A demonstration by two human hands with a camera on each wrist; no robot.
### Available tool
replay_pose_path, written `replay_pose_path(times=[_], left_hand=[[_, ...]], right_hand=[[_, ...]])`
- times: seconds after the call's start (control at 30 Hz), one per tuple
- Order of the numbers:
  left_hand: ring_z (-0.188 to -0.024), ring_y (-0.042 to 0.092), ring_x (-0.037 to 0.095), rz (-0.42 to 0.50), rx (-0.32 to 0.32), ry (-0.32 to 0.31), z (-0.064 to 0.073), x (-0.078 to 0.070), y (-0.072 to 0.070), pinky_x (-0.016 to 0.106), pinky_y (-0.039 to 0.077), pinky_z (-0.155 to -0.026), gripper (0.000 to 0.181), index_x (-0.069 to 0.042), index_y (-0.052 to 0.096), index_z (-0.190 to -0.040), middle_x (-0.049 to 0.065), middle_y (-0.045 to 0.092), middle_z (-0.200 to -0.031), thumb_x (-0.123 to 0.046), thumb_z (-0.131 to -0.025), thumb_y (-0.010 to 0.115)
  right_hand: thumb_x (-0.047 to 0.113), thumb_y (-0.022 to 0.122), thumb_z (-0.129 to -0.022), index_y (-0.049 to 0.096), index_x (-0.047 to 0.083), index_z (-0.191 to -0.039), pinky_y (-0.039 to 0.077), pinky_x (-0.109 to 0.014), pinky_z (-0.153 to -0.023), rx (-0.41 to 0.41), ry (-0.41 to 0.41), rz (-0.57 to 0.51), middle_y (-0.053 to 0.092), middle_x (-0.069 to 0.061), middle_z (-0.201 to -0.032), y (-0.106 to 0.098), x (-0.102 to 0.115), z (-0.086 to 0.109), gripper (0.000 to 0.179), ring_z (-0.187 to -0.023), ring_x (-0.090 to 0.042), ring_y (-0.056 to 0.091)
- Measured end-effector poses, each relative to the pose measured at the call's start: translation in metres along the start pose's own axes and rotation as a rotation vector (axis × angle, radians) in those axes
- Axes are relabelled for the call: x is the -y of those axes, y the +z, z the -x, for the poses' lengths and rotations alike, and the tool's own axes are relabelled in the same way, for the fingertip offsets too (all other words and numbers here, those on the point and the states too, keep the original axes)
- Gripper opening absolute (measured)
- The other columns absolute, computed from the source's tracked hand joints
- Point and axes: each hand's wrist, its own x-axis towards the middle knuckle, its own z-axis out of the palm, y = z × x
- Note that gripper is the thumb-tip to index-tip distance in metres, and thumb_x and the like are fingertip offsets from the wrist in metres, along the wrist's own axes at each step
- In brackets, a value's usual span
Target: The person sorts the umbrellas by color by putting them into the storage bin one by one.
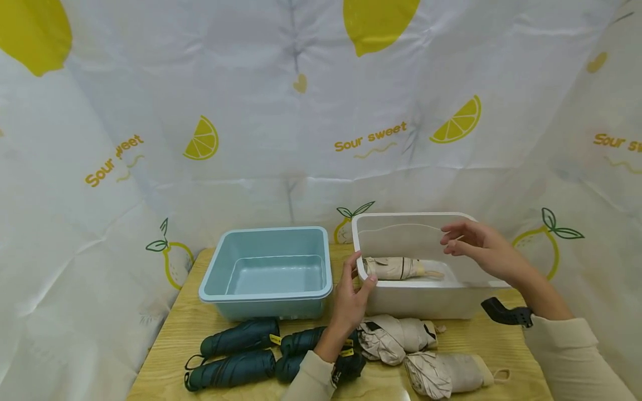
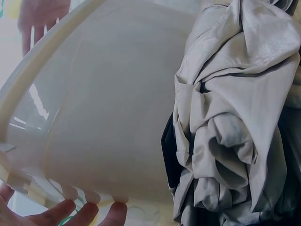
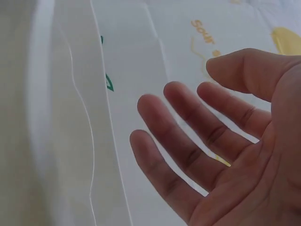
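My left hand [image 1: 349, 295] holds the near left corner of a white plastic bin [image 1: 421, 303], its thumb at the front rim and its fingers at the left side. In the left wrist view, fingertips [image 2: 117, 212] touch the bin's wall. One folded beige umbrella [image 1: 393, 268] lies inside, near the left end. Above the bin's right part hangs my right hand [image 1: 473, 248], fingers spread and loosely bent, holding nothing. Two more beige umbrellas, a crumpled one [image 1: 396, 337] and one nearer [image 1: 451, 374], lie before the bin.
A light blue bin [image 1: 271, 309] stands to the left on the wooden table [image 1: 165, 356]. Several folded dark green umbrellas [image 1: 241, 337] lie in front of it, some partly behind my left forearm. A white lemon-print curtain [image 1: 261, 139] hangs behind the table.
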Motion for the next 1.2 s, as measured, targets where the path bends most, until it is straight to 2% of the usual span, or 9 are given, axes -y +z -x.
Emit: replay_pose_path(times=[0.17, 0.3, 0.37, 0.57, 0.73, 0.83, 0.97, 1.1, 1.2], left_hand=[[-0.140, 0.049, 0.033, -0.009, -0.006, -0.006, 0.000, 0.000, -0.001, 0.053, 0.053, -0.101, 0.058, -0.041, 0.034, -0.155, 0.006, 0.048, -0.155, -0.038, -0.103, 0.058], [-0.139, 0.049, 0.034, -0.006, -0.005, -0.004, -0.001, 0.000, -0.001, 0.052, 0.054, -0.100, 0.058, -0.040, 0.034, -0.155, 0.006, 0.049, -0.154, -0.037, -0.103, 0.058], [-0.139, 0.049, 0.034, -0.006, -0.001, -0.003, -0.001, 0.001, -0.001, 0.052, 0.054, -0.100, 0.058, -0.040, 0.034, -0.155, 0.006, 0.049, -0.154, -0.036, -0.103, 0.058], [-0.140, 0.049, 0.032, -0.016, -0.005, -0.001, -0.003, 0.000, 0.000, 0.052, 0.054, -0.100, 0.058, -0.040, 0.034, -0.155, 0.005, 0.047, -0.156, -0.037, -0.102, 0.058], [-0.140, 0.049, 0.029, -0.021, -0.009, -0.014, -0.004, -0.001, 0.001, 0.052, 0.053, -0.100, 0.059, -0.042, 0.033, -0.155, 0.004, 0.048, -0.155, -0.041, -0.102, 0.058], [-0.141, 0.048, 0.029, -0.019, -0.006, -0.018, -0.003, -0.001, 0.001, 0.053, 0.053, -0.101, 0.059, -0.041, 0.033, -0.155, 0.004, 0.047, -0.156, -0.041, -0.102, 0.058], [-0.142, 0.047, 0.032, -0.014, -0.003, -0.023, -0.002, -0.001, 0.000, 0.053, 0.052, -0.102, 0.058, -0.041, 0.034, -0.155, 0.005, 0.046, -0.157, -0.041, -0.102, 0.057], [-0.142, 0.046, 0.033, -0.008, 0.003, -0.028, 0.000, -0.001, 0.000, 0.053, 0.052, -0.103, 0.058, -0.042, 0.033, -0.155, 0.004, 0.045, -0.158, -0.041, -0.102, 0.057], [-0.142, 0.046, 0.035, -0.003, 0.007, -0.020, 0.000, 0.000, 0.000, 0.053, 0.052, -0.102, 0.058, -0.041, 0.033, -0.155, 0.005, 0.045, -0.157, -0.040, -0.102, 0.058]], right_hand=[[-0.008, 0.053, -0.101, 0.059, 0.001, -0.130, 0.056, -0.017, -0.081, -0.062, -0.070, -0.049, 0.070, 0.011, -0.110, 0.002, 0.000, 0.034, 0.031, -0.095, -0.005, 0.071], [-0.015, 0.050, -0.098, 0.059, -0.004, -0.127, 0.058, -0.020, -0.080, -0.079, -0.089, -0.107, 0.071, 0.005, -0.109, 0.005, -0.003, 0.062, 0.032, -0.095, -0.008, 0.072], [-0.015, 0.050, -0.098, 0.058, -0.005, -0.127, 0.058, -0.021, -0.080, -0.063, -0.068, -0.100, 0.071, 0.004, -0.108, 0.006, -0.005, 0.077, 0.031, -0.095, -0.009, 0.072], [-0.008, 0.049, -0.102, 0.057, 0.000, -0.130, 0.058, -0.022, -0.079, 0.054, 0.043, -0.049, 0.070, 0.009, -0.112, 0.017, -0.025, 0.114, 0.030, -0.097, -0.007, 0.070], [-0.006, 0.052, -0.101, 0.059, 0.005, -0.130, 0.055, -0.022, -0.074, 0.136, 0.055, -0.017, 0.066, 0.017, -0.112, 0.034, -0.055, 0.133, 0.032, -0.097, 0.000, 0.066], [-0.002, 0.056, -0.101, 0.060, 0.008, -0.131, 0.054, -0.022, -0.073, 0.191, 0.093, -0.003, 0.062, 0.025, -0.114, 0.043, -0.069, 0.142, 0.032, -0.098, 0.005, 0.062], [0.001, 0.060, -0.100, 0.057, 0.001, -0.134, 0.053, -0.023, -0.074, 0.277, 0.155, -0.025, 0.055, 0.031, -0.122, 0.052, -0.081, 0.153, 0.035, -0.102, 0.006, 0.058], [0.005, 0.066, -0.097, 0.050, -0.005, -0.139, 0.052, -0.023, -0.075, 0.357, 0.211, -0.082, 0.053, 0.024, -0.128, 0.056, -0.089, 0.162, 0.046, -0.100, 0.003, 0.056], [0.008, 0.068, -0.096, 0.045, -0.009, -0.142, 0.053, -0.022, -0.075, 0.409, 0.268, -0.148, 0.054, 0.010, -0.130, 0.059, -0.094, 0.166, 0.054, -0.098, 0.003, 0.056]])
